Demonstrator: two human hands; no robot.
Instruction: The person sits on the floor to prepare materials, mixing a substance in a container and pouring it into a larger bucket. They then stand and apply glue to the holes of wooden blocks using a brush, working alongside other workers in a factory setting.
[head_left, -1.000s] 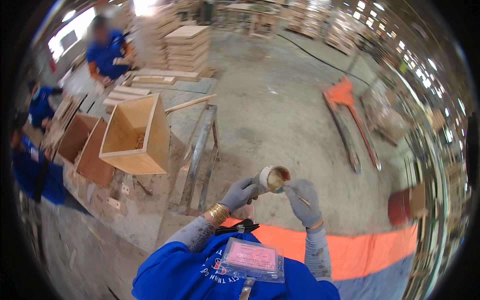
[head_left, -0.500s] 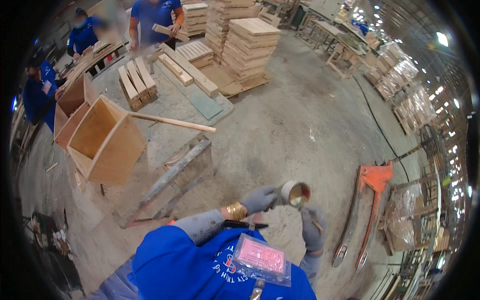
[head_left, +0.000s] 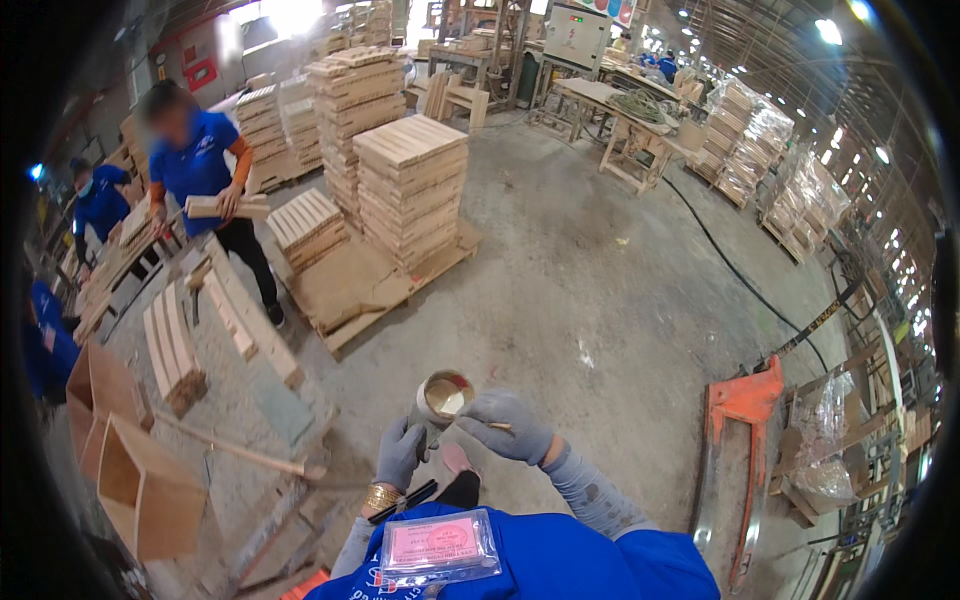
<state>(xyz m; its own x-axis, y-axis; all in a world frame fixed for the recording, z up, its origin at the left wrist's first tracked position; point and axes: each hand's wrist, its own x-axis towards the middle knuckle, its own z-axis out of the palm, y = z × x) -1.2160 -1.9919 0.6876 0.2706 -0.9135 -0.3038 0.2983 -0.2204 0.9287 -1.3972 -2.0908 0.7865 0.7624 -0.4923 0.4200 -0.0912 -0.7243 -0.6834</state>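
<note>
A round cup point(head_left: 446, 397) with pale, creamy stuff inside is held in front of my body, its mouth facing up. My left hand point(head_left: 402, 452), in a grey glove, is closed at the cup's near side; its exact grip is partly hidden. Close by on the right, my gloved right hand point(head_left: 508, 424) is closed round a thin tool with a wooden handle point(head_left: 497, 426). The tool's working end is too small to make out, near the cup's lower edge.
An orange pallet jack point(head_left: 742, 395) stands at the right. Ahead, a pallet point(head_left: 345, 335) bears stacked wooden slats point(head_left: 412, 195). At left are a table with curved wood pieces point(head_left: 170, 345), plywood boxes point(head_left: 145, 490) and co-workers point(head_left: 200, 150). A black cable point(head_left: 735, 265) crosses the floor.
My view has swung toward the stacks and away from the left table. The cup has moved leftward in view, and my right hand has come up beside it with the tool.
</note>
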